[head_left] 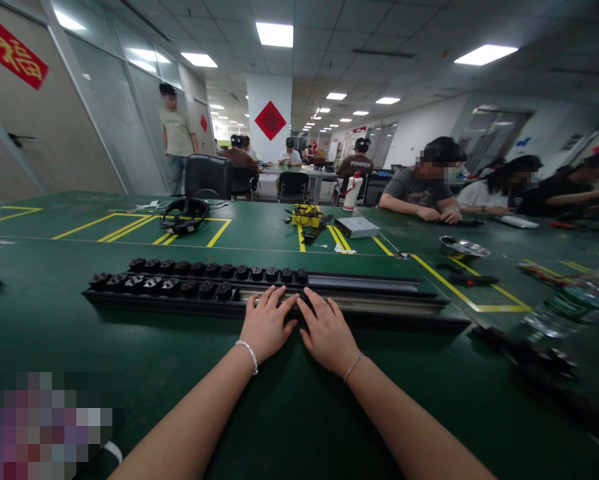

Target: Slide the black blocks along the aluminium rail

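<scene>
A long black rail (379,293) lies across the green table in front of me, with two rows of several small black round parts (199,279) seated along its left half. My left hand (266,327) and my right hand (326,330) rest side by side on the rail's near edge at its middle. The fingers of both hands reach onto the rail and close around a small black part (305,298) between them. Each wrist wears a thin bracelet.
Black headphones (184,217), a yellow device (306,215) and a grey box (358,227) lie farther back. A metal dish (463,247) and dark loose parts (539,363) sit at the right. Several people work at the right and rear tables; one person stands at the left.
</scene>
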A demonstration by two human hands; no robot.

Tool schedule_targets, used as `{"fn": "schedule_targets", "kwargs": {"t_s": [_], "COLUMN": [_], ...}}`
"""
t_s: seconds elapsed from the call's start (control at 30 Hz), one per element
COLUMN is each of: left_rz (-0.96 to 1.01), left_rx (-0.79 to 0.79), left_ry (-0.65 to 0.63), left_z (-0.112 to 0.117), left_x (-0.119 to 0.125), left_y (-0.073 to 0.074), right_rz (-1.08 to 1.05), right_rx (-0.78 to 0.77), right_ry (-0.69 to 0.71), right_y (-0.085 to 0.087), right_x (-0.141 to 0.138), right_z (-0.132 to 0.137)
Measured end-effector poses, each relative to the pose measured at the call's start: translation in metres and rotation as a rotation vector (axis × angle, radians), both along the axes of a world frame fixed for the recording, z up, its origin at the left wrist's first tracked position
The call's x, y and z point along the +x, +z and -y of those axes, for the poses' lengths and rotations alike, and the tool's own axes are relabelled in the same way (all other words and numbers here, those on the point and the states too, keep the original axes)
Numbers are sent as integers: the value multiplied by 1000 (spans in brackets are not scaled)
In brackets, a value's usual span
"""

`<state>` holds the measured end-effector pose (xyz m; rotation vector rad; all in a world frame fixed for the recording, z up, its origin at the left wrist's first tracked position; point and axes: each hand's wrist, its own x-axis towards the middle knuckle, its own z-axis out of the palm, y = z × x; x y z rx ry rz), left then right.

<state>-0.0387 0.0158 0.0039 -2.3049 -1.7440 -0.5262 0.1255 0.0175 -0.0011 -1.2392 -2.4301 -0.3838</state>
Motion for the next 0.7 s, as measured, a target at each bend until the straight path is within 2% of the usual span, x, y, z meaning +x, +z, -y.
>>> {"fn": "schedule_targets", "kwargs": {"t_s": [0.7], "left_rz": [-5], "left_rx": [-1], "left_ry": [-2], "left_z": [0], "left_x": [-1], "left_y": [0], "right_rz": [-25], "right_rx": [17], "right_ry": [5], "right_y": [-2], "right_x": [1], "right_z": [-2]}}
